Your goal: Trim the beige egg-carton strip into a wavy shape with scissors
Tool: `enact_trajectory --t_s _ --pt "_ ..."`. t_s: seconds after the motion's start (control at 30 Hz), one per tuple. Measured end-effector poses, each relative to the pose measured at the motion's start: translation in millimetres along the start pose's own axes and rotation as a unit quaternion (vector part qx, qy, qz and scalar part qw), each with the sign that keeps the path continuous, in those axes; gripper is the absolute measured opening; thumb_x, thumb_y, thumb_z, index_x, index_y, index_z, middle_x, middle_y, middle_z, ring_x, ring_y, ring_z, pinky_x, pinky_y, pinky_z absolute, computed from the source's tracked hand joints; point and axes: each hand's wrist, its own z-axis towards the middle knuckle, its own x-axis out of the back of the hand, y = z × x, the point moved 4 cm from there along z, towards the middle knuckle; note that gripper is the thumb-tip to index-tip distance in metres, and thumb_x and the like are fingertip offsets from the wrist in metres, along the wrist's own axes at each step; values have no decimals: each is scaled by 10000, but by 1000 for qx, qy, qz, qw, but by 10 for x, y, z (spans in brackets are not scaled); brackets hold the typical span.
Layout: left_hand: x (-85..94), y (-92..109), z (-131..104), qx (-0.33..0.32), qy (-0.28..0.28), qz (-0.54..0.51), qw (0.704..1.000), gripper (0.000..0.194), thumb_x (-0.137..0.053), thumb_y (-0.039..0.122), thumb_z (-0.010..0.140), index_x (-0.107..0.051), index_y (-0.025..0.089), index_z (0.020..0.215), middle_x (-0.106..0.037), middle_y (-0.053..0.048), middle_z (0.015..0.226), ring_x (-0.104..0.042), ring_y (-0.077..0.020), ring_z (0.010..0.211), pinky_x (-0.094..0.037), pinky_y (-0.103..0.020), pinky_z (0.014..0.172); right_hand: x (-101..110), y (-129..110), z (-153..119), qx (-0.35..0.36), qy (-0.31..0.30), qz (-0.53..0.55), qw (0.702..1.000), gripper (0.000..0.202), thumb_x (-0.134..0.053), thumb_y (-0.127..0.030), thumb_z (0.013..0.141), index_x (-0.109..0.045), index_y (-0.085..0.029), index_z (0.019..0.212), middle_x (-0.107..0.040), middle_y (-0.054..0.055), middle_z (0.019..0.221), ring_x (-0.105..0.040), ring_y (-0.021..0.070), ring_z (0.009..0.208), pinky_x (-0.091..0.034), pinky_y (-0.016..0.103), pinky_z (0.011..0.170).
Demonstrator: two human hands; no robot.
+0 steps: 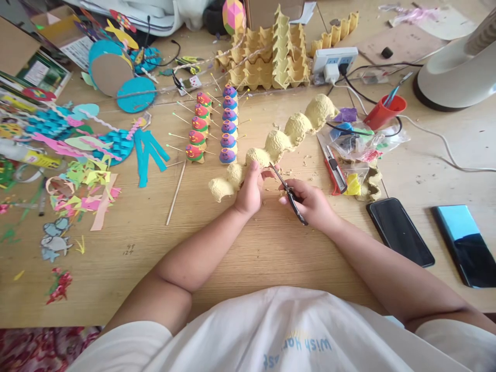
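Observation:
A yellow egg carton strip (277,144) with several domed cups slants up to the right above the table. My left hand (251,192) grips its lower part, thumb on top of a cup. In my right hand (310,202) is a pair of dark-handled scissors (293,202), fingers wrapped round the handles. The scissors' blades touch the strip's lower edge, just right of my left thumb. Beyond the strip stand two painted egg carton caterpillars, one red and green (199,124), one blue and purple (229,124), with pins sticking out.
Uncut egg trays (267,57) lie at the back beside a power strip (334,59). At right are a utility knife (335,168), a red cup (385,112) and two phones, one black (401,231), one blue-topped (465,245). Paper scraps (83,191) and blue paper crafts (135,95) cover the left.

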Motion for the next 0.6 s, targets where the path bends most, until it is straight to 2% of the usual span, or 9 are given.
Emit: enact_trajectory --t_s 0.13,0.27,0.4,0.47,0.53,0.6 --pt "115 -46 18 -68 35 40 996 591 -534 808 974 -691 244 894 -765 -64 1058 -742 -281 1245 -625 -477 1112 11 -70 -11 -4 -23 4 1000 533 -814 -652 888 -685 -182 1103 -542 -45 722 -458 130 653 -347 285 622" --pt "223 -65 -3 -120 68 84 987 606 -555 845 954 -723 263 926 -757 -57 1069 -720 -261 1278 -611 -420 1111 0 -143 -14 -18 -63 29 997 485 -813 -623 893 -671 -182 1034 -559 -30 757 -487 133 682 -358 279 631" --pt "298 -53 29 -156 128 95 975 633 -528 870 954 -727 273 892 -748 -47 1003 -730 -237 1222 -627 -367 995 -7 -162 -3 -42 -94 58 993 494 -816 -633 882 -659 -183 1011 -555 -32 771 -476 126 674 -358 276 631" --pt "339 -62 64 -164 159 76 971 634 -572 887 916 -736 274 912 -756 -46 996 -739 -236 1183 -633 -346 919 -1 -160 7 -48 -100 71 991 505 -811 -646 881 -652 -181 999 -552 -32 776 -470 124 671 -357 277 633" --pt "380 -79 96 -171 170 70 968 647 -608 897 885 -764 287 1032 -778 -52 1096 -729 -244 1248 -628 -352 970 3 -158 13 -51 -110 73 990 505 -809 -649 880 -652 -179 979 -554 -27 785 -472 125 679 -357 278 638" --pt "407 -94 117 -181 150 87 968 686 -592 906 894 -771 302 1166 -779 -55 1245 -682 -257 1389 -576 -383 1140 7 -163 16 -52 -119 66 989 499 -824 -640 870 -657 -178 959 -553 -24 791 -475 129 690 -357 278 643"
